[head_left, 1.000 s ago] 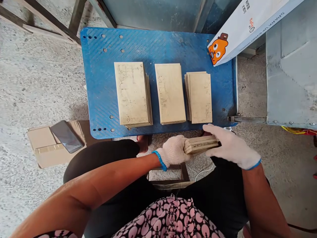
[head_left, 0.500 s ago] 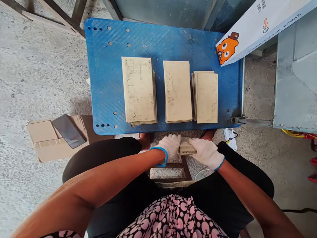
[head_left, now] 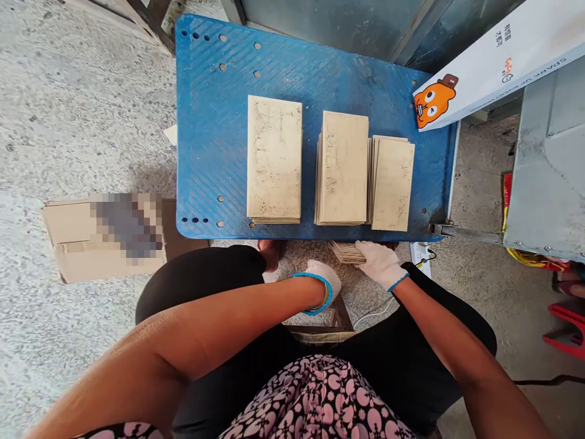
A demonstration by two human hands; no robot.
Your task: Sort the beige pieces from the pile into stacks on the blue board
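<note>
My right hand (head_left: 380, 263), in a white knit glove with a blue cuff, grips the right end of a stack of thin wooden boards (head_left: 346, 252) just off the table's near edge. My left hand (head_left: 323, 279), gloved the same way, is bent at the wrist below and left of that stack, apart from it. Its fingers point away and are hidden. Three more piles of boards lie on the blue table: a left pile (head_left: 274, 158), a middle pile (head_left: 344, 167) and a shorter right pile (head_left: 393, 183) close beside the middle one.
The blue table (head_left: 210, 134) has holes near its corners. A white printed bag (head_left: 484, 67) overlaps its far right corner. Left on the floor is flattened cardboard (head_left: 105, 262) with a blurred dark object on it. A power strip (head_left: 420, 259) and a red stool (head_left: 567, 329) are at right.
My left hand has come off the stack of boards and turned away from it. My right hand keeps hold, with the stack now farther forward, near the table edge. The view has shifted slightly.
</note>
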